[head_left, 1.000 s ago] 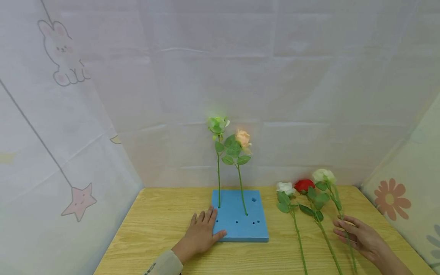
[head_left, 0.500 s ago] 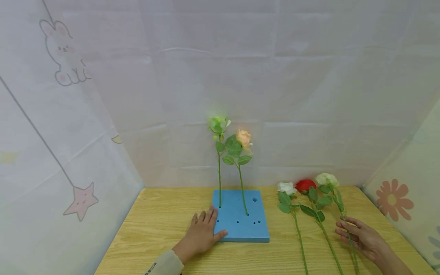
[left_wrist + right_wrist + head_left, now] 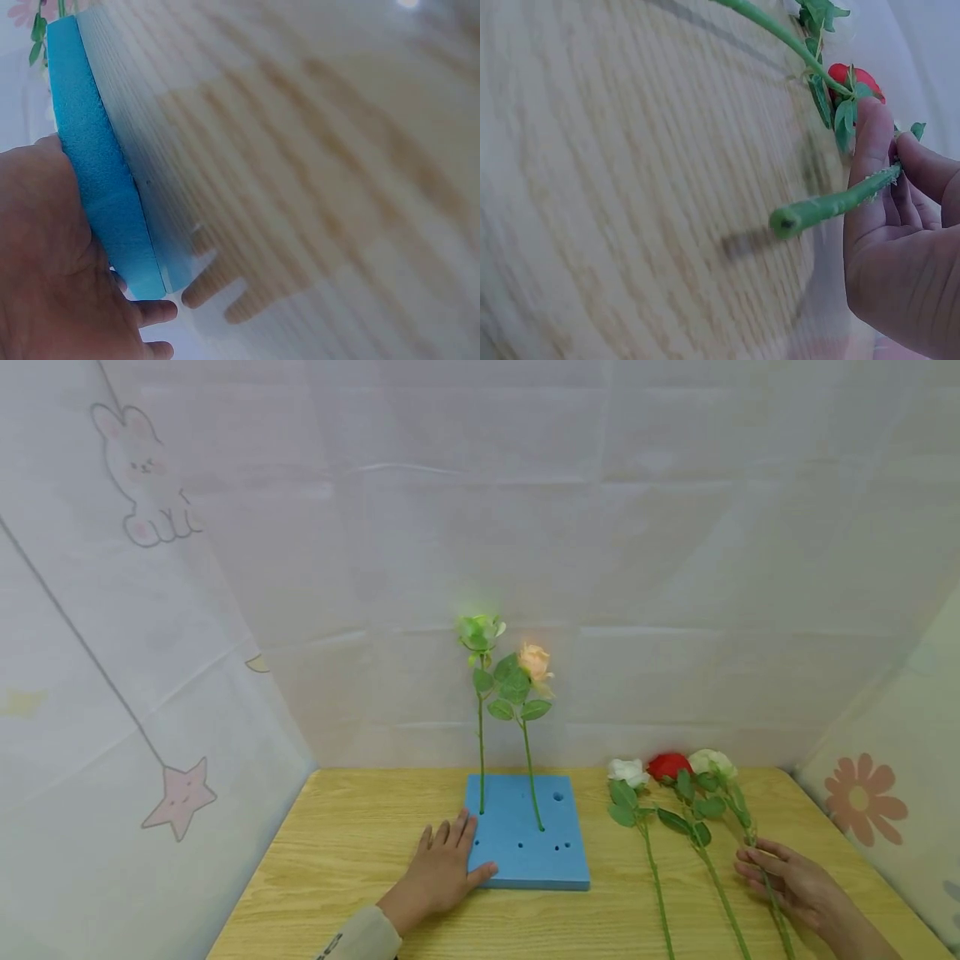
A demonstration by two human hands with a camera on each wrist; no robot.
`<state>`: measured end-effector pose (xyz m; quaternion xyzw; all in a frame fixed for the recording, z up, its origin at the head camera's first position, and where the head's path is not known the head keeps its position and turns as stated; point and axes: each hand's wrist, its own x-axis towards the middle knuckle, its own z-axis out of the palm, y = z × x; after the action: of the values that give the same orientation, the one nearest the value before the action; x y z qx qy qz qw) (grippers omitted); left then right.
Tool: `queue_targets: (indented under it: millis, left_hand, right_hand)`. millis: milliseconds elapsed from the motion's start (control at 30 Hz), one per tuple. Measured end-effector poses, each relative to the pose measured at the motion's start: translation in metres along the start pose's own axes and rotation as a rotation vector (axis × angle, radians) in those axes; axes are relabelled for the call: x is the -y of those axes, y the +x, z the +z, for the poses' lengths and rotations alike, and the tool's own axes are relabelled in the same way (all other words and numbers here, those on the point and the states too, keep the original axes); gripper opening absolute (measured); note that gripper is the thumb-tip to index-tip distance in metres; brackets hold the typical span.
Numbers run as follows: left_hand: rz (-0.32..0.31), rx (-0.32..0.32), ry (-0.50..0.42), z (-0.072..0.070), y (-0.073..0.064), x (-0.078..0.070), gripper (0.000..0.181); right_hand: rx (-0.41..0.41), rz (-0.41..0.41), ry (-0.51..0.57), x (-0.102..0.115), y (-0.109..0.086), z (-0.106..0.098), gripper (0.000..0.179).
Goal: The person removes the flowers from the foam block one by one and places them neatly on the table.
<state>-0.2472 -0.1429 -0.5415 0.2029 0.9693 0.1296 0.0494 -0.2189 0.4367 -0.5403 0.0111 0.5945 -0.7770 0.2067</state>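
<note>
My left hand [image 3: 438, 870] rests with spread, straight fingers on the left edge of a blue foam block [image 3: 528, 864], also seen edge-on as the blue block [image 3: 101, 165] in the left wrist view. A green rose [image 3: 480, 633] and a peach rose [image 3: 536, 663] stand in holes of the block, the peach one slightly tilted. My right hand [image 3: 797, 885] pinches the stem of a cream rose [image 3: 712, 765] between thumb and fingers. In the right wrist view, the cut end of the green stem [image 3: 810, 214] points away from the palm, above its shadow on the wood.
A white rose [image 3: 627, 772] and a red rose [image 3: 668, 767] lie on the wooden table [image 3: 360, 827] left of my right hand. More holes show in the block's front and back right. A pale cloth backdrop [image 3: 600, 543] encloses the table's back and sides.
The cream rose's head has come down towards the table, close beside the red rose. My right hand has shifted slightly, still pinching the stem. The left hand stays on the block.
</note>
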Motion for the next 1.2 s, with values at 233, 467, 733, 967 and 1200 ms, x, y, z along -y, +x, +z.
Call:
queue_targets:
  millis: [233, 467, 733, 967, 1200]
  left_hand:
    - [0.007, -0.002, -0.012, -0.004, -0.002, -0.003, 0.091]
    - [0.021, -0.031, 0.017, 0.002, 0.000, 0.001, 0.093]
    - [0.025, -0.028, -0.012, -0.002, -0.002, -0.002, 0.091]
    - [0.019, -0.029, -0.004, -0.006, -0.003, -0.005, 0.089]
    - [0.012, -0.038, 0.008, 0.005, 0.001, 0.001, 0.092]
  right_hand:
    - [0.018, 0.010, -0.007, -0.003, 0.001, -0.004, 0.018]
    - [-0.099, 0.084, -0.093, -0.004, 0.002, -0.005, 0.018]
    - [-0.137, 0.099, -0.172, 0.002, 0.003, -0.005, 0.044]
    - [-0.227, 0.117, -0.334, 0.008, 0.001, 0.002, 0.080]
    - [-0.357, 0.156, -0.600, 0.022, -0.002, 0.009, 0.069]
